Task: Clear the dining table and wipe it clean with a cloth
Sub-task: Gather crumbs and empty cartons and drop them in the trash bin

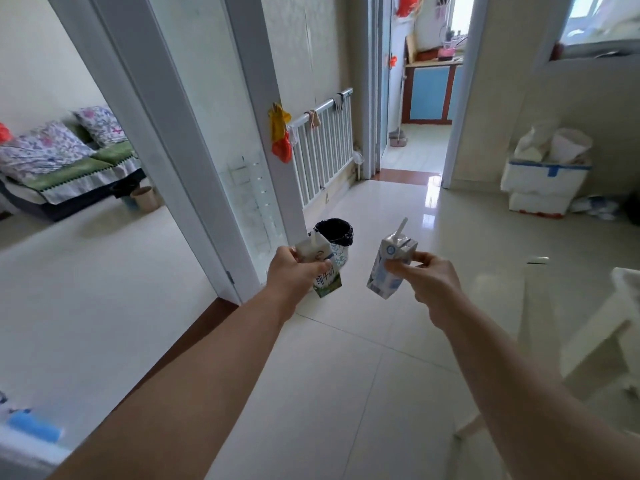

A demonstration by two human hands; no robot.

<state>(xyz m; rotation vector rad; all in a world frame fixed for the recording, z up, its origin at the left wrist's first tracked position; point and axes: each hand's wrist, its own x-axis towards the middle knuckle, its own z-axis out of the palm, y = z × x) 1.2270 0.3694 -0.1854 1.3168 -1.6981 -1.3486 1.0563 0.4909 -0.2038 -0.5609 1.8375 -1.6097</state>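
My left hand [294, 275] grips a white and green milk carton [323, 282] with a straw in its top. My right hand [429, 284] pinches a white and blue milk carton [388, 268], tilted, with a white straw sticking up. Both arms reach forward over the tiled floor. Just beyond the left carton stands a small waste bin [337, 233] lined with a black bag, its mouth facing up. The dining table and any cloth are out of view.
A white door frame [194, 133] rises on the left, with a bedroom and sofa behind it. A white radiator [322, 147] lines the wall ahead. White foam boxes [543, 181] are stacked at the right. A white chair [609, 341] stands close on my right.
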